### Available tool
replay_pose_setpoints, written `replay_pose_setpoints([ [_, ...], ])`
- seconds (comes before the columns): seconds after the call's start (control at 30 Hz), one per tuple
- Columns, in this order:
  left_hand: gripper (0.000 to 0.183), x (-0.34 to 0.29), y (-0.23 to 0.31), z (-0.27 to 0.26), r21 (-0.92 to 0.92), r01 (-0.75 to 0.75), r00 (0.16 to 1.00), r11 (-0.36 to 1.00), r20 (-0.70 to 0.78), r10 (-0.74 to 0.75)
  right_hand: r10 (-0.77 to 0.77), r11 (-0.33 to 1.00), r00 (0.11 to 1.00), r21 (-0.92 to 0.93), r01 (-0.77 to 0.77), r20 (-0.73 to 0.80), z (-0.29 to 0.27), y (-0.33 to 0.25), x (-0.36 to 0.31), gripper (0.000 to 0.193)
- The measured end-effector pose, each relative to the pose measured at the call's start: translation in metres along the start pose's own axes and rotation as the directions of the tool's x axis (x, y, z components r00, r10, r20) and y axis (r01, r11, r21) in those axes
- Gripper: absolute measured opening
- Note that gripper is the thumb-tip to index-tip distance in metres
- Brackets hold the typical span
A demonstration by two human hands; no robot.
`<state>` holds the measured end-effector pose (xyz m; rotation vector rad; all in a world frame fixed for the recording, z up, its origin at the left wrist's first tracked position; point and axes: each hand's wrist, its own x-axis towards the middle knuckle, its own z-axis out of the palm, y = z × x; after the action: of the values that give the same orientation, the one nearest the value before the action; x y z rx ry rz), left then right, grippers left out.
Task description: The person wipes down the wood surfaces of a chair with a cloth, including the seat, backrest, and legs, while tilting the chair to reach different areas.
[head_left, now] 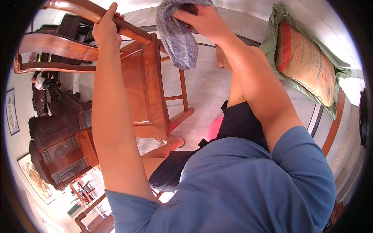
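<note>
A reddish-brown wooden chair (pixel 138 85) with a panelled seat stands tilted in front of me, to the left. My left hand (pixel 107 29) is closed around one of its upper rails, the thumb pointing up. From my right hand (pixel 206 21) hangs a grey-blue cloth (pixel 180 40), bunched and fuzzy like a towel. The thumb and fingers of that hand grip its upper part, and its lower end dangles apart from the chair, over the floor.
A filled tan sack (pixel 305 64) with a red band lies on green sheeting (pixel 274 42) at the right. Dark carved wooden furniture (pixel 58 143) stands along the left. Framed pictures (pixel 37 178) hang on the wall there. My bare foot (pixel 175 143) is beside the chair.
</note>
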<state>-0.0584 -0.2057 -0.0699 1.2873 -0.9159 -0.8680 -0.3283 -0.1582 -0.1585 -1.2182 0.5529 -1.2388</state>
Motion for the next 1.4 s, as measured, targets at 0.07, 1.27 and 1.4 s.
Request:
replay_pose_setpoints([
  [0.07,0.049,-0.021,-0.004,0.009,0.02,-0.106,0.994,0.994,-0.003,0.106,-0.299,0.954,0.952,-0.013,0.298,-0.067,-0.001,-0.01,0.009,0.027],
  [1.27,0.024,-0.083,0.165,-0.111,-0.119,-0.201,0.964,0.972,0.15,0.218,0.031,0.96,0.981,0.268,-0.083,0.194,0.032,-0.022,-0.057,0.045],
  [1.4,0.022,-0.072,0.159,-0.122,-0.166,-0.18,0.977,0.97,0.083,0.195,0.167,0.984,0.885,-0.133,-0.12,0.434,0.084,-0.018,-0.078,0.055],
])
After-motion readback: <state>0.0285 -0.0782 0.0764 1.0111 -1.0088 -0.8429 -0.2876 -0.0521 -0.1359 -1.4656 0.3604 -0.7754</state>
